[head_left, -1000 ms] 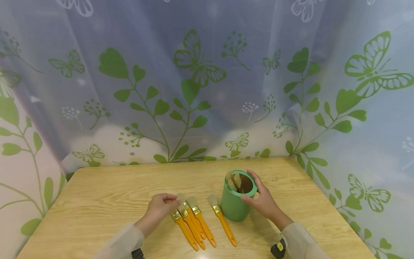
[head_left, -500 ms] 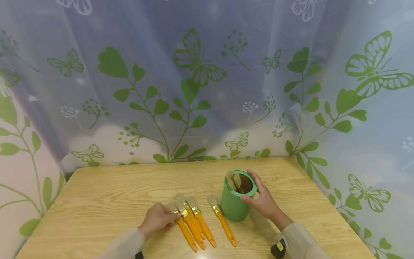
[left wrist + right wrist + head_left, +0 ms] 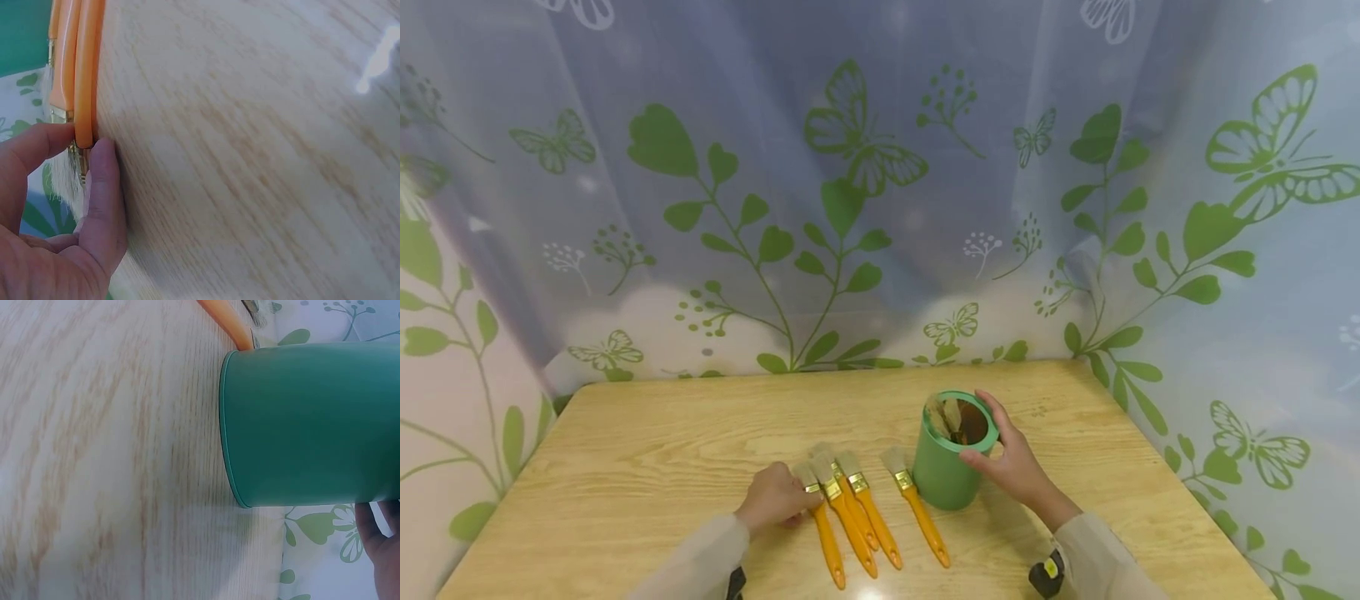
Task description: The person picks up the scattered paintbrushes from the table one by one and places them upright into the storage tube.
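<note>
My left hand [image 3: 778,497] pinches the leftmost paintbrush [image 3: 827,542] near its metal ferrule, between thumb and fingers. In the left wrist view the pinched brush's orange handle [image 3: 84,75] lies close beside other handles. Several paintbrushes with pale bristles lie fanned on the table, one paintbrush [image 3: 925,523] a little apart on the right. A green cylindrical container [image 3: 946,479] stands upright with some brushes inside, bristles up. My right hand [image 3: 1018,471] grips the container's right side near the rim, thumb in front. In the right wrist view the container [image 3: 306,425] hides much of that hand.
The light wood table [image 3: 647,467] ends at a patterned curtain [image 3: 737,208] behind and at the sides. Dark straps sit at both wrists. Bare tabletop stretches to the left of the left hand.
My left hand has come down onto the leftmost paintbrush and taken hold of it. That brush's handle end has swung slightly left. My right hand stays on the container.
</note>
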`<state>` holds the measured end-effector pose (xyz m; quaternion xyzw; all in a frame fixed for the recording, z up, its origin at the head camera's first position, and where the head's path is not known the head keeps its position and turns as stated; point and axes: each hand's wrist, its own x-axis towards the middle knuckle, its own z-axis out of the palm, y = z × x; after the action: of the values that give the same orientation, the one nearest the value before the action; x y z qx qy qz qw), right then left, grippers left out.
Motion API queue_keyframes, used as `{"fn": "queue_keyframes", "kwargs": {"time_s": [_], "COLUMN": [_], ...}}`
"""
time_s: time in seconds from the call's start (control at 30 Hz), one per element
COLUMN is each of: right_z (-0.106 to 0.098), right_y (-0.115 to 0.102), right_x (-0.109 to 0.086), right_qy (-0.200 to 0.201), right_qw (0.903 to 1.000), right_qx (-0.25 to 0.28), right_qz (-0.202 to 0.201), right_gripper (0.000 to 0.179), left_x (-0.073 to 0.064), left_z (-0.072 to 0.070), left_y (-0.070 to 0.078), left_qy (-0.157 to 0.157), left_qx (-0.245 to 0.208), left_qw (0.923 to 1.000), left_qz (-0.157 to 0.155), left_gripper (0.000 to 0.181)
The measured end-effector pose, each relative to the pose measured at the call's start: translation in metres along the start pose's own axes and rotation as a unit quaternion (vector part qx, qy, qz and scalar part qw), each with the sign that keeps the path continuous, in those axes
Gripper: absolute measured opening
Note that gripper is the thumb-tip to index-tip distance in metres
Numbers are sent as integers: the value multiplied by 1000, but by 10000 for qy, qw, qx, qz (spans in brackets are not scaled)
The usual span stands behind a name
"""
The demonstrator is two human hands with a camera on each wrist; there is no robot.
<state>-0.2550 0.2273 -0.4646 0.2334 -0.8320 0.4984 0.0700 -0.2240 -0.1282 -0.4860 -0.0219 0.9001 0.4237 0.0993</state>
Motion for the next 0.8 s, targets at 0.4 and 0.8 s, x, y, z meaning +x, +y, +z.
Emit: {"fn": "queue_keyframes", "kwargs": {"time_s": [0.4, 0.8], "right_z": [0, 0], "right_y": [1, 4], "right_x": [0, 1], "right_qy": [-12, 4], "right_qw": [10000, 9999], "right_qx": [59, 111], "right_qz": [-11, -78], "right_gripper": [85, 86], "left_x": [-3, -2], "left_z": [-2, -14], "left_y": [-4, -9], "left_qy": [197, 53], "left_qx": [-146, -270], "left_qw": [9997, 9996], "left_qz": [-2, -97], "left_gripper": [31, 18]}}
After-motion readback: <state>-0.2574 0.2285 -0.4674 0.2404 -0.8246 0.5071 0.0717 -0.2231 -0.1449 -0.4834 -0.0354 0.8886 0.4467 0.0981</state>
